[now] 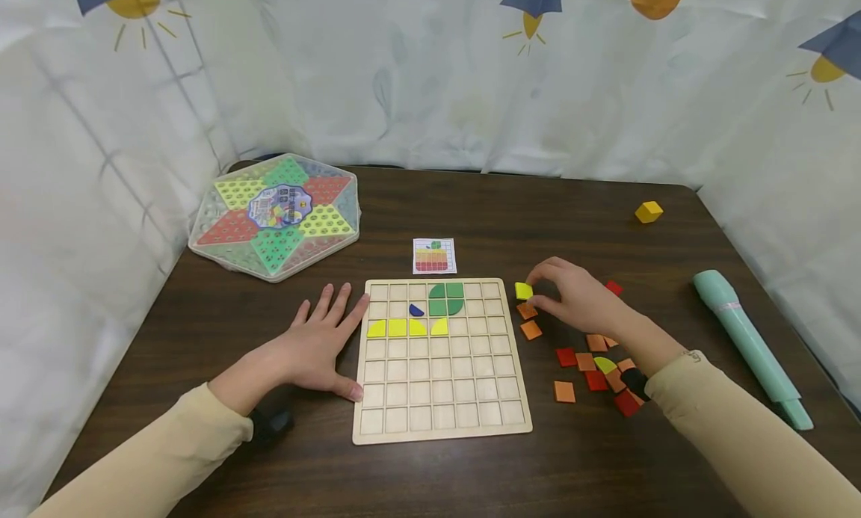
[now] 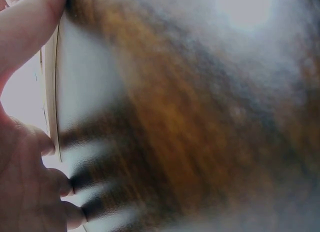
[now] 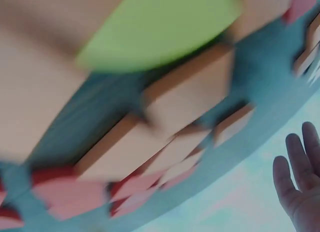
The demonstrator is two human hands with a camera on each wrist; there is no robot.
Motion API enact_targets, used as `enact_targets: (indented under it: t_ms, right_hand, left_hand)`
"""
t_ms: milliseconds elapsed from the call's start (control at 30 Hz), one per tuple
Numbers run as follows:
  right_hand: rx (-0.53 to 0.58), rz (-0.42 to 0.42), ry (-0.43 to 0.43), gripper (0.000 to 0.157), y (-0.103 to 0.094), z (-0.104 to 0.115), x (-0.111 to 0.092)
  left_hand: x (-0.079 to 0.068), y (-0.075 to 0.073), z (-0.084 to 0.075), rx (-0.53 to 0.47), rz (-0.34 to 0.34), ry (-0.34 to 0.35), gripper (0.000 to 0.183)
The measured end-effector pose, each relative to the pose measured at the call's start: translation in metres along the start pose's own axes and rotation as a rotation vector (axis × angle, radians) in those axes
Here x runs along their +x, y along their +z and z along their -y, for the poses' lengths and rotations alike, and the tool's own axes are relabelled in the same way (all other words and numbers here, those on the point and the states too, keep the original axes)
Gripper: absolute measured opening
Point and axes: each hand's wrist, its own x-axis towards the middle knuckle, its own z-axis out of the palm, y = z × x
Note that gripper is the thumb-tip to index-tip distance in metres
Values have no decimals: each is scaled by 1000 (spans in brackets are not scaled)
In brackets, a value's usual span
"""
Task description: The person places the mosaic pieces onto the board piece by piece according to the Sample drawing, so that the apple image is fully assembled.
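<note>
A wooden grid board (image 1: pixel 440 433) lies on the table, holding green tiles (image 1: pixel 447 300) near its top and a row of yellow tiles (image 1: pixel 397 328). A small dark blue piece (image 1: pixel 416 310) sits between them. My left hand (image 1: pixel 306 350) rests spread beside the board, thumb and index fingertip touching its left edge; the left wrist view shows its fingers (image 2: pixel 30 182). My right hand (image 1: pixel 572 294) pinches a yellow tile (image 1: pixel 523 291) between thumb and index finger, just off the board's upper right edge. In the right wrist view only some fingers (image 3: pixel 297 177) show.
Loose orange tiles (image 1: pixel 564 392), red tiles (image 1: pixel 596 381) and a yellow-green piece (image 1: pixel 605 365) lie under and around the right forearm. A picture card (image 1: pixel 434 256) lies above the board. Farther out are a hexagonal game box (image 1: pixel 279 215), a yellow block (image 1: pixel 649 212) and a mint-green cylindrical object (image 1: pixel 750 342).
</note>
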Motion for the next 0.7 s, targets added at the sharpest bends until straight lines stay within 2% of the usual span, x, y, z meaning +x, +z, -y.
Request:
enact_targets:
  t_ms: [233, 333, 533, 700]
  right_hand:
    - [-31, -30, -182, 26, 18, 45, 12]
    - [-77, -7, -222, 24, 27, 59, 20]
    - [-137, 61, -205, 25, 36, 77, 29]
    - [-159, 83, -188, 27, 39, 80, 32]
  left_hand:
    - [-1, -3, -1, -2, -1, 1, 138]
    - [-1, -3, -1, 1, 0, 3, 138]
    - [0, -2, -1, 7, -1, 9, 138]
    - [1, -2, 0, 18, -5, 13, 138]
